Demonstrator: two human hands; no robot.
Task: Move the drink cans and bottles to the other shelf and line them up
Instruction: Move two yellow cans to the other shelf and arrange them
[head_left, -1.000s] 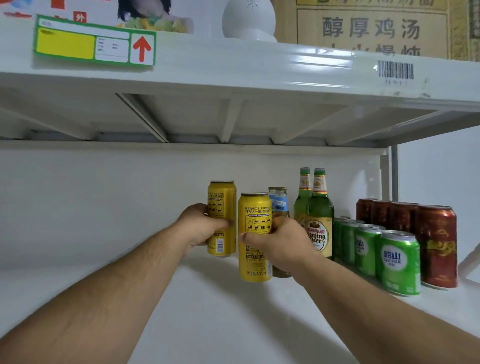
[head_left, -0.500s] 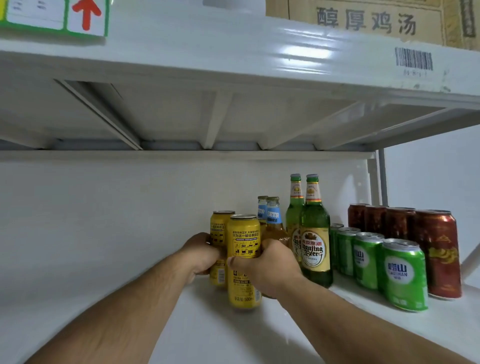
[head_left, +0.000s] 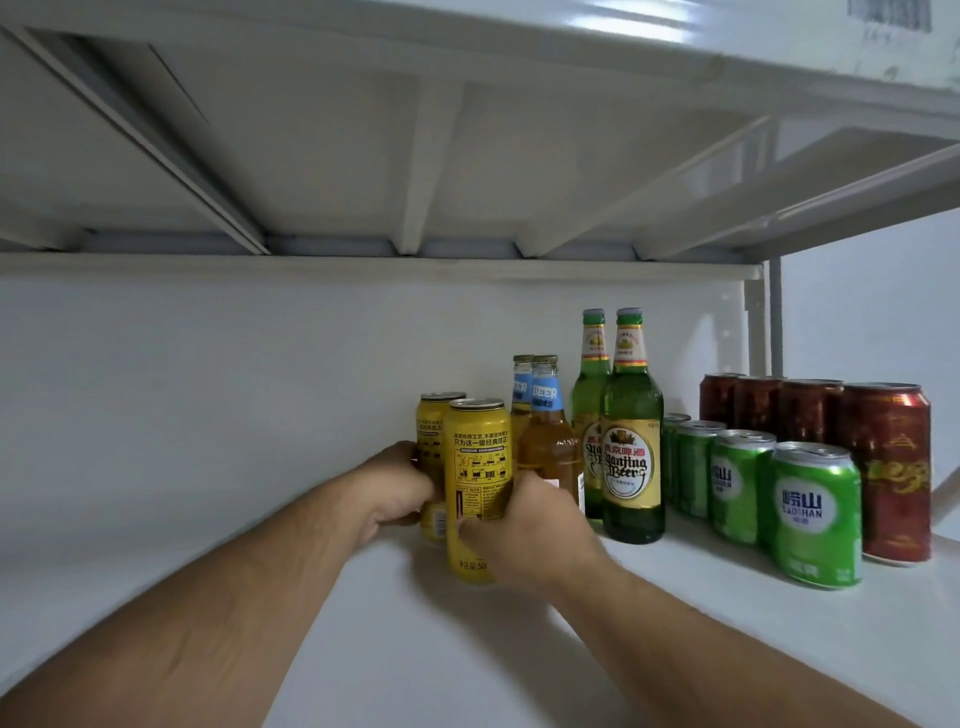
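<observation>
The left hand (head_left: 397, 491) has its fingers curled round the back yellow can (head_left: 432, 447), gripping it at mid-height from the left. The right hand (head_left: 524, 525) wraps the front yellow can (head_left: 478, 467) low on its body, with the thumb lying across the label and the fingers hidden behind the can. So both hands are closed on a can each, neither one slack. The two cans stand upright, one directly behind the other and touching or nearly so, and their bases look to be on the shelf (head_left: 415, 649) or just at it; the hands cover the contact, so I cannot tell which.

Just to the right of the yellow pair stand two amber bottles (head_left: 545, 441), then two green bottles (head_left: 631, 447), then a file of green cans (head_left: 815, 514), and last a file of red cans (head_left: 888, 467) at the far right. Each kind runs front to back in its own row, upright and close together.

By my judgement the task is well along: four rows look finished, and the yellow row is being settled beside the amber bottles. What remains is letting go of these cans. Whether more drinks wait on the other shelf cannot be seen.
</observation>
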